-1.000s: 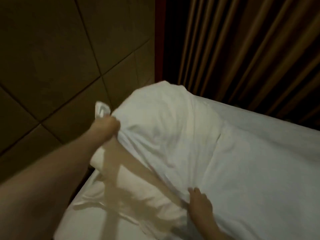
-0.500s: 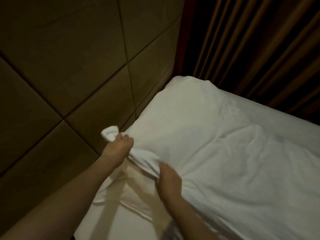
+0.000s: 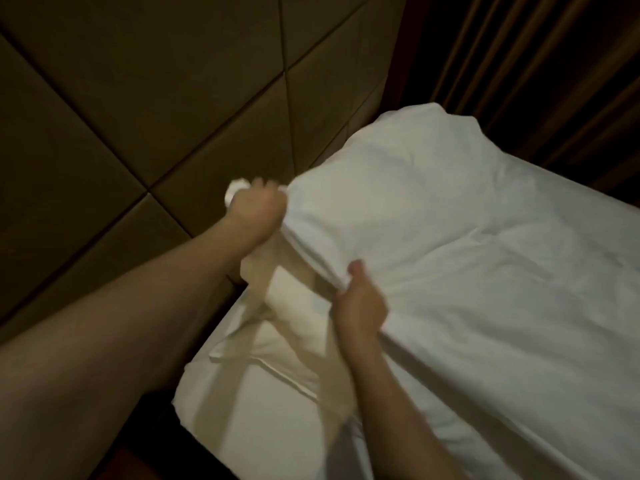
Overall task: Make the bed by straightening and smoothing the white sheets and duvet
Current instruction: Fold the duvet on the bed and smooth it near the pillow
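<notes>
- Head view: a dark brown padded headboard wall of square panels (image 3: 138, 116) is seen just beyond the left hand (image 3: 256, 211), and brown pleated curtains (image 3: 536, 64) hang well past both hands, along the far side of the bed.
- The corner of the white crumpled duvet (image 3: 467, 271) is bunched in the left hand's closed fist, raised above the mattress.
- The same edge, nearer the body, is pinched by the right hand (image 3: 360, 306), thumb on top and fingers curled beneath.
- Between and below the hands, a cream pillow (image 3: 291, 306) is partly covered by the lifted duvet.
- A white flat bed sheet (image 3: 270, 410) is spread beneath the forearms.
</notes>
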